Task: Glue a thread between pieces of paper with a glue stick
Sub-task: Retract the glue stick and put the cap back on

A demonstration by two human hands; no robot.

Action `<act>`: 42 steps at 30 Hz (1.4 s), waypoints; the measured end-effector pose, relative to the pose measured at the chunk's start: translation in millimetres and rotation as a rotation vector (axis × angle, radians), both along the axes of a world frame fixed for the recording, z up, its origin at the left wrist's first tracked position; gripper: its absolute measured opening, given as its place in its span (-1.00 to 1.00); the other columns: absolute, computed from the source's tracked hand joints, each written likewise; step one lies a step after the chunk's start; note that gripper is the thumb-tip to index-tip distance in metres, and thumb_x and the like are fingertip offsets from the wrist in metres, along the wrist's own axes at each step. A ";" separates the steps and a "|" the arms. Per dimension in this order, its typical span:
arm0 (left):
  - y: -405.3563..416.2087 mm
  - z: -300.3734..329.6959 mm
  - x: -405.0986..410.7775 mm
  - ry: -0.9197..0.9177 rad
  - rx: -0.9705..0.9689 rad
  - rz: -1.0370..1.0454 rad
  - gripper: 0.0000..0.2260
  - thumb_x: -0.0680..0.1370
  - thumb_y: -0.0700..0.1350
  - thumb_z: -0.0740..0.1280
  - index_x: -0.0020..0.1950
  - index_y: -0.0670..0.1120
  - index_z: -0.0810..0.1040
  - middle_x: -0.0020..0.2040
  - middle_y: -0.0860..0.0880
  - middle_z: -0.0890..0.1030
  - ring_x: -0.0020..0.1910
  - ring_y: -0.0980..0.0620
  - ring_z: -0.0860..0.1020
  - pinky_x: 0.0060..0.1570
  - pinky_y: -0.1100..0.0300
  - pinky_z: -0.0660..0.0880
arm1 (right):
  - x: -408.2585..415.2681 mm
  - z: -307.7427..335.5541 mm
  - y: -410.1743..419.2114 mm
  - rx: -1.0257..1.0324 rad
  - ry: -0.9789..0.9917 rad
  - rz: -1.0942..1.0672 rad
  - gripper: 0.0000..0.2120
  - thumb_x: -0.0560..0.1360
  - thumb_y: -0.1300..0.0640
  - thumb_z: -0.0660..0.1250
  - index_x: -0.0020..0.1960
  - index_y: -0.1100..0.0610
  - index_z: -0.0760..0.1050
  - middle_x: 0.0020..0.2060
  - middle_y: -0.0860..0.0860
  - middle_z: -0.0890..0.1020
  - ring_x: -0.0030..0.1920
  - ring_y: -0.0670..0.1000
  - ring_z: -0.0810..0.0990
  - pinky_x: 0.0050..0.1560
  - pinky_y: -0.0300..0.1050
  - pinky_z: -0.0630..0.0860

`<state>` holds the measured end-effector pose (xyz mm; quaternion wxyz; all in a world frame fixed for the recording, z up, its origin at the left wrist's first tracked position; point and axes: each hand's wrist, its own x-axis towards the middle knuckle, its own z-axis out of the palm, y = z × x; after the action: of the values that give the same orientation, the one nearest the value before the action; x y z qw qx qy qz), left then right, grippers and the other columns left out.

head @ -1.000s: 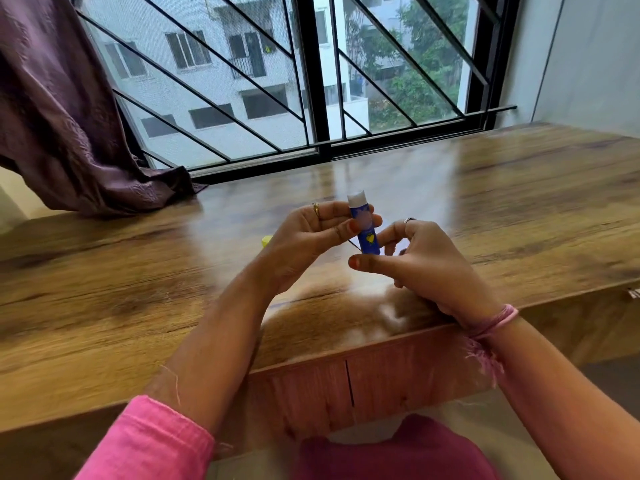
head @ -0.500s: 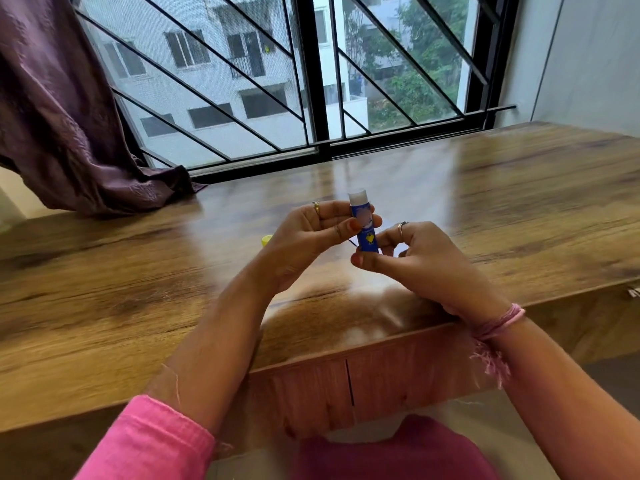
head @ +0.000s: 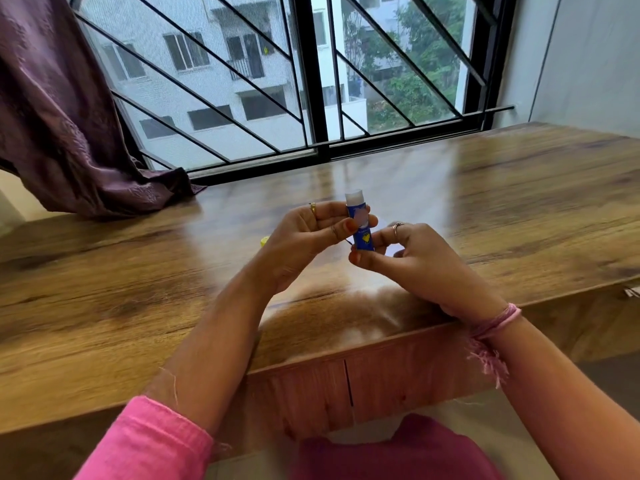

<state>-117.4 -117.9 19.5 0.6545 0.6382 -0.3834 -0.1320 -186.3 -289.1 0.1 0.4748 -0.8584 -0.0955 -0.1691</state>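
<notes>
A blue glue stick (head: 360, 223) stands upright above the wooden table (head: 519, 202), its white glue tip bare at the top. My left hand (head: 304, 240) grips its upper part between thumb and fingers. My right hand (head: 415, 258) pinches its bottom end with thumb and fingers. A short dark bit of thread (head: 348, 242) shows between the two hands. A small yellow thing (head: 264, 241), perhaps the cap, peeks out on the table behind my left hand. No paper pieces show clearly; my hands hide the table just beyond them.
A purple curtain (head: 69, 126) drapes onto the table's far left corner. A barred window (head: 311, 81) runs along the far edge. The near table edge lies just under my wrists, with a drawer front (head: 381, 382) below it.
The glue stick has stayed upright in both hands. My right hand's fingers have shifted slightly at its base; little else differs.
</notes>
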 end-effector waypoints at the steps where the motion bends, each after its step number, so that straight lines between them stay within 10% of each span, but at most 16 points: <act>1: -0.5 -0.1 -0.1 -0.002 0.004 0.004 -0.75 0.48 -0.13 0.36 0.14 -0.11 0.59 0.06 -0.05 0.68 0.17 -0.02 0.59 0.12 0.26 0.48 | 0.9 -0.6 0.6 -0.014 -0.010 -0.042 -0.75 0.35 -0.09 0.47 -0.09 0.06 0.67 -0.30 -0.10 0.53 -0.40 -0.23 0.45 -0.28 -0.26 0.29; 17: 1.5 3.6 -1.0 0.025 0.031 0.001 -0.68 0.49 -0.19 0.33 0.24 -0.14 0.53 0.17 -0.08 0.63 0.22 -0.03 0.56 0.16 0.23 0.48 | 4.7 -4.5 9.8 0.137 -0.073 -0.113 -0.78 0.32 -0.12 0.49 -0.10 -0.06 0.60 -0.18 -0.18 0.66 -0.56 -0.16 0.57 -0.46 -0.46 0.37; 23: 41.0 24.5 12.2 -0.188 -0.113 0.481 -0.68 0.47 -0.15 0.38 0.22 -0.08 0.52 0.08 0.03 0.66 0.08 0.06 0.61 0.02 0.23 0.53 | 5.2 -7.7 9.8 0.203 -0.014 -0.062 -0.80 0.30 0.01 0.55 -0.14 -0.06 0.58 -0.26 -0.11 0.67 -0.56 -0.25 0.52 -0.54 -0.43 0.37; 26: 65.5 19.3 27.9 -0.406 0.276 0.936 -0.69 0.52 -0.09 0.39 0.25 -0.10 0.52 0.04 0.00 0.65 0.02 0.07 0.61 -0.01 0.29 0.50 | 5.0 -7.4 9.8 0.158 0.002 -0.065 -0.80 0.29 0.01 0.55 -0.19 -0.08 0.55 -0.30 -0.17 0.64 -0.50 -0.33 0.51 -0.48 -0.50 0.33; 32: 84.3 1.2 42.7 -0.056 0.780 0.678 -0.20 0.23 0.18 0.51 0.38 -0.08 0.38 0.17 -0.02 0.57 0.13 -0.01 0.56 0.25 0.00 0.44 | 5.5 -10.3 9.4 0.067 0.041 -0.070 -0.80 0.29 -0.04 0.54 -0.17 -0.06 0.57 -0.28 -0.15 0.67 -0.37 -0.31 0.58 -0.36 -0.48 0.39; 37: 83.3 -5.4 49.9 -0.113 0.776 0.682 -0.74 0.37 -0.04 0.52 -0.01 0.13 0.56 -0.05 0.06 0.62 0.01 0.02 0.59 0.18 -0.03 0.50 | 5.5 -10.9 8.8 0.031 0.052 -0.081 -0.77 0.30 -0.05 0.53 -0.10 -0.03 0.59 -0.30 -0.14 0.69 -0.34 -0.27 0.61 -0.34 -0.48 0.40; 42: 74.3 -2.2 42.6 -0.143 0.577 0.721 -0.79 0.38 -0.02 0.52 -0.01 0.07 0.63 -0.07 -0.01 0.67 -0.14 0.11 0.59 -0.05 0.19 0.50 | 4.1 -9.7 9.4 0.012 0.045 -0.086 -0.81 0.31 -0.06 0.52 -0.13 -0.08 0.58 -0.29 -0.14 0.67 -0.36 -0.30 0.57 -0.32 -0.45 0.39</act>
<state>-74.7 -43.5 17.2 0.4262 0.8942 -0.1287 0.0470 -182.2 -279.7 -9.6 0.4745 -0.8623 -0.0470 -0.1706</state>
